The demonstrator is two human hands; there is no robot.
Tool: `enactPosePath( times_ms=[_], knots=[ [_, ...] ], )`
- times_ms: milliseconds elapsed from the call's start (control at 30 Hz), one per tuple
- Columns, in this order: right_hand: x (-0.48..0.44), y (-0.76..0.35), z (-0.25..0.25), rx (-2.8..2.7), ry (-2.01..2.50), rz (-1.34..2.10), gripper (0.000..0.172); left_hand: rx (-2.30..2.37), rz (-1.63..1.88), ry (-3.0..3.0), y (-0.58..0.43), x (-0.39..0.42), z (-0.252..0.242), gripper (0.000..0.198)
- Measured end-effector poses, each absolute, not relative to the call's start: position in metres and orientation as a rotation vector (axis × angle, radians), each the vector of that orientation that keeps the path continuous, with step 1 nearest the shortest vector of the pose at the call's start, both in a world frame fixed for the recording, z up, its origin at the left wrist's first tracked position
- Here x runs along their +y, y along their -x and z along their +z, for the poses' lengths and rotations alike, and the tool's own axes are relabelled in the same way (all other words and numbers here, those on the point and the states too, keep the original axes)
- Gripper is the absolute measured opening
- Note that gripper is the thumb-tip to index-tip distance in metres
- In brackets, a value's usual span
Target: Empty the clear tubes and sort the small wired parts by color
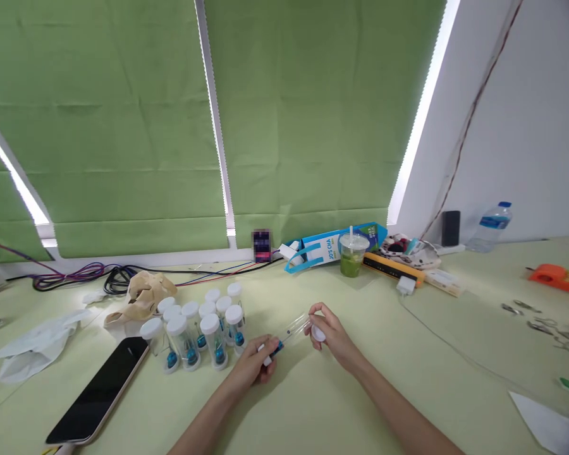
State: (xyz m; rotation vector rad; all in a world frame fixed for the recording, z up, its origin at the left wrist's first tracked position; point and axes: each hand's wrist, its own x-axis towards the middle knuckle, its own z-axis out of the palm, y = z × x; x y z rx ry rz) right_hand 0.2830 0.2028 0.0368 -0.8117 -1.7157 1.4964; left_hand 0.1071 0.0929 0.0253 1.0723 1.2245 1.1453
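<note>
My left hand [255, 361] is closed round the blue-bottomed end of a clear plastic tube [291, 331] that lies nearly level above the table. My right hand [329, 330] pinches the tube's other end and has a white cap [318, 333] under its fingers. Just left of my left hand stands a cluster of several upright clear tubes [203, 328] with white caps and blue pieces in their bottoms.
A black phone [99, 390] lies face up at the front left, with crumpled white plastic [33, 347] and a tan crumpled bag [142, 297] beyond it. Cables [99, 275], a green drink cup [351, 253], a blue carton [322, 249], a water bottle [492, 226] and orange tape [557, 278] lie further off.
</note>
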Motion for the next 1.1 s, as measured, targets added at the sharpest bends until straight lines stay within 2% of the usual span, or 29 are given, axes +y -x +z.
enactPosePath(
  times_ms=[100,233,333,433,600,867,1100],
  knots=[
    [0.199,-0.285,0.038,-1.694,0.596,1.725,0.035,1.156,1.227,-0.847,-0.112,0.094,0.026,0.036],
    [0.197,-0.289,0.040,-1.899,0.518,1.855,0.046,1.197,1.229,-0.711,-0.114,0.093,0.026,0.040],
    [0.201,-0.296,0.040,-2.128,0.550,1.999,0.045,1.280,1.237,-0.819,-0.114,0.092,0.023,0.039],
    [0.209,-0.302,0.036,-2.004,0.615,2.133,0.040,1.435,1.360,-1.006,-0.118,0.091,0.024,0.036],
    [0.217,-0.306,0.029,-1.718,0.632,2.152,0.031,1.670,1.569,-1.294,-0.128,0.083,0.035,0.032],
    [0.211,-0.307,0.030,-1.692,0.584,2.319,0.048,1.623,1.615,-1.237,-0.126,0.083,0.035,0.033],
    [0.225,-0.312,0.025,-1.678,0.724,2.136,0.034,1.674,1.694,-1.208,-0.121,0.082,0.037,0.033]
  ],
)
